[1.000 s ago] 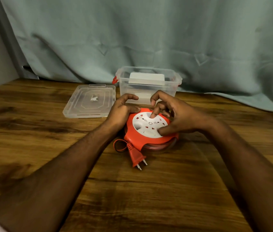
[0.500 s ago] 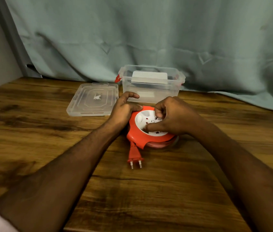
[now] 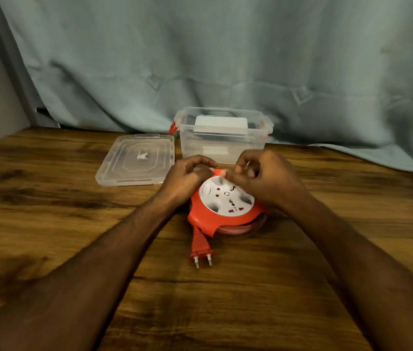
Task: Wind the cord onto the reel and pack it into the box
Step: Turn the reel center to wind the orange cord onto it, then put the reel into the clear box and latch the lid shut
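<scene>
My two bare forearms reach in from the near edge and converge toward the middle. My left hand (image 3: 187,177) is cupped, fingers curled, thumb arched over them. My right hand (image 3: 263,179) sits just beside it, knuckles up, fingers bent inward, their tips pinched together near the left thumb.

We see a table (image 3: 48,224) of dark-grained wood with a smooth, faintly glossy finish, and behind it a matt, creased cloth curtain (image 3: 225,59) in pale teal. The storage box (image 3: 223,148) and its lid (image 3: 137,160) look like clear, smooth plastic with a mild shine, the box carrying red plastic latches (image 3: 172,127). The cord reel (image 3: 225,206) looks like glossy orange-red plastic around a smooth white plastic socket face, and its orange plug (image 3: 200,245) ends in two bright metal pins.
</scene>
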### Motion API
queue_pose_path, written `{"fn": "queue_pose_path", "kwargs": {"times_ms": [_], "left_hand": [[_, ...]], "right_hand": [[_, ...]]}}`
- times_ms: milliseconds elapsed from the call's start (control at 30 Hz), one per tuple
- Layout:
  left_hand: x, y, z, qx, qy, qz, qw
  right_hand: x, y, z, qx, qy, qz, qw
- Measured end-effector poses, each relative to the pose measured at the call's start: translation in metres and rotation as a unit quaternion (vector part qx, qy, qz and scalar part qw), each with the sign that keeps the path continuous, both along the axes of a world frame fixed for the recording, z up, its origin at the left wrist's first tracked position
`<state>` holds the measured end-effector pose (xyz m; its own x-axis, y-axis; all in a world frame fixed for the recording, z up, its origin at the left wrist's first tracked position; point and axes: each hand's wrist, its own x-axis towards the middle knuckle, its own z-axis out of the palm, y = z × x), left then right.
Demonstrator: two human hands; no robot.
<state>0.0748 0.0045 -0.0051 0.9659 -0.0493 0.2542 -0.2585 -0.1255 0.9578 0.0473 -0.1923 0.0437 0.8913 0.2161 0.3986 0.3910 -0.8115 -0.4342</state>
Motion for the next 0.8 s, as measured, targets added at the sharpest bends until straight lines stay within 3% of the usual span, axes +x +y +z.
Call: {"fn": "queue_pose_path", "kwargs": {"times_ms": [100, 233, 333, 533, 600, 667, 733, 800], "left_hand": [[-0.008, 0.0, 0.001, 0.041, -0.011, -0.025, 0.999], [-0.026, 0.004, 0.002, 0.107, -0.009, -0.084, 0.991], [-0.039, 0.005, 0.003, 0.104, 0.004, -0.119, 0.987], [-0.05, 0.004, 0.01, 0.106, 0.04, -0.197, 0.974], [-0.047, 0.006, 0.011, 0.094, 0.047, -0.195, 0.975], [-0.036, 0.008, 0.011, 0.071, 0.01, -0.089, 0.993], [-0.015, 0.011, 0.009, 0.036, -0.061, 0.092, 0.993], [0.007, 0.016, 0.011, 0.051, -0.096, 0.213, 0.971]], "right_hand": [[0.014, -0.011, -0.012, 0.096, 0.009, -0.015, 0.995], [0.015, -0.02, -0.02, 0.104, 0.173, 0.089, 0.975], [0.01, -0.024, -0.017, 0.134, 0.242, 0.161, 0.947], [0.001, -0.028, -0.005, 0.065, 0.306, 0.216, 0.925], [0.008, -0.028, -0.009, 0.118, 0.238, 0.147, 0.953], [0.026, -0.029, -0.02, 0.257, 0.101, -0.003, 0.961], [0.044, -0.03, -0.029, 0.368, -0.037, -0.136, 0.919], [0.059, -0.025, -0.037, 0.414, -0.065, -0.169, 0.892]]}}
